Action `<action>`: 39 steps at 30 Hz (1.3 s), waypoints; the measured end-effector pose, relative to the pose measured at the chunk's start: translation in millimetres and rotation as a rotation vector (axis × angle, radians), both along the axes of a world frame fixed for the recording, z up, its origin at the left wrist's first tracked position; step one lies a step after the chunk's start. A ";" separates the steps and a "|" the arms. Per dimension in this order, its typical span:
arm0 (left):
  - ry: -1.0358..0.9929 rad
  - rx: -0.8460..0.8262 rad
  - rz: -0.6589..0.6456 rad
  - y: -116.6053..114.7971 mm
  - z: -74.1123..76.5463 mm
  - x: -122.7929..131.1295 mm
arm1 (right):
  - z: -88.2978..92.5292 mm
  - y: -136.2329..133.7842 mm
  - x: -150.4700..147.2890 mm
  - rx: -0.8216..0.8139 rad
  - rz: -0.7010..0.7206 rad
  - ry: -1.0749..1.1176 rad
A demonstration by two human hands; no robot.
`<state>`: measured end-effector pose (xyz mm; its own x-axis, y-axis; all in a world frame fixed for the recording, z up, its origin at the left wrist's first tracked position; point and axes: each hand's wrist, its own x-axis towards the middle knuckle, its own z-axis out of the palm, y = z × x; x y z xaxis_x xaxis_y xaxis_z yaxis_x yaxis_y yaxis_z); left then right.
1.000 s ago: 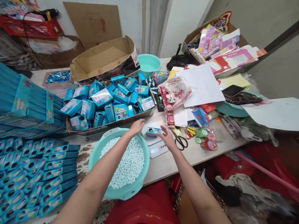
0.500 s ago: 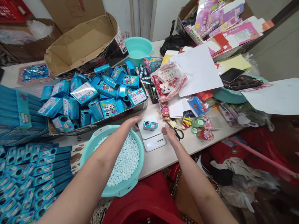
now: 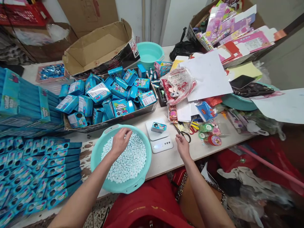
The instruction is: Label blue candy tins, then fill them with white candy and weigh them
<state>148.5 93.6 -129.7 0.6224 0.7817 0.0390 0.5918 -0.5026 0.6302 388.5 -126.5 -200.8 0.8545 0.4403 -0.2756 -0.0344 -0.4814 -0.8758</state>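
My left hand (image 3: 121,141) is over the teal basin (image 3: 148,155), above the small pale-blue candies (image 3: 129,167) heaped in it. Its fingers are loosely bent and a little apart, and I see nothing in them. On the white scale (image 3: 162,145) lies a small blue printed carton (image 3: 158,127) with a round dark hole in the face toward me; neither hand touches it. Just right of the scale is my right hand (image 3: 182,145), its fingers curled in with nothing visible in them. Black-handled scissors (image 3: 186,136) lie right beside its fingertips.
A low cardboard tray (image 3: 123,120) of jumbled blue cartons sits behind the basin. Stacked blue cartons (image 3: 64,171) fill the left side. Tape rolls (image 3: 209,127), a plastic bag (image 3: 181,85) and white paper (image 3: 206,77) crowd the right. An open cardboard box (image 3: 99,47) stands at the back.
My left hand has moved from beside the scale back over the basin. My right hand has drawn away from the scale to the right, its fingers now curled. The carton stays on the scale.
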 end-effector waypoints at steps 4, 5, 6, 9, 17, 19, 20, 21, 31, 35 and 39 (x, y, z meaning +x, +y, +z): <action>0.080 -0.045 0.113 -42.2 -27.8 -71.3 | 12.7 23.7 -12.3 0.062 0.121 -0.147; 0.080 -0.065 0.126 -51.2 -33.1 -79.0 | 15.2 34.8 -14.3 0.086 0.161 -0.184; 0.072 -0.083 0.132 -59.0 -36.1 -82.7 | 17.7 46.9 -15.6 0.109 0.195 -0.202; 0.008 -0.096 0.132 -72.1 -28.5 -76.5 | 28.8 83.1 -19.2 0.163 0.254 -0.163; -0.014 0.205 -0.044 -39.6 60.9 -45.3 | 123.5 130.8 -98.1 0.407 0.713 -0.282; 0.032 0.151 -0.056 -29.3 74.3 -58.3 | 135.5 140.3 -128.3 0.418 0.882 -0.171; 0.053 0.121 -0.014 -24.5 76.5 -69.4 | 136.7 148.1 -139.2 0.416 0.899 -0.121; 0.070 0.103 0.067 -19.7 75.6 -83.0 | 135.6 158.4 -146.5 0.409 0.865 -0.095; 0.537 0.130 0.823 29.4 -19.7 -190.1 | 112.9 311.1 -166.9 -0.058 0.680 -0.616; 0.607 0.213 0.830 35.0 -40.5 -188.8 | 114.4 315.3 -165.2 -0.058 0.638 -0.557; 0.588 0.268 0.824 32.6 -36.6 -192.9 | 135.4 279.2 -151.7 0.229 0.612 -0.555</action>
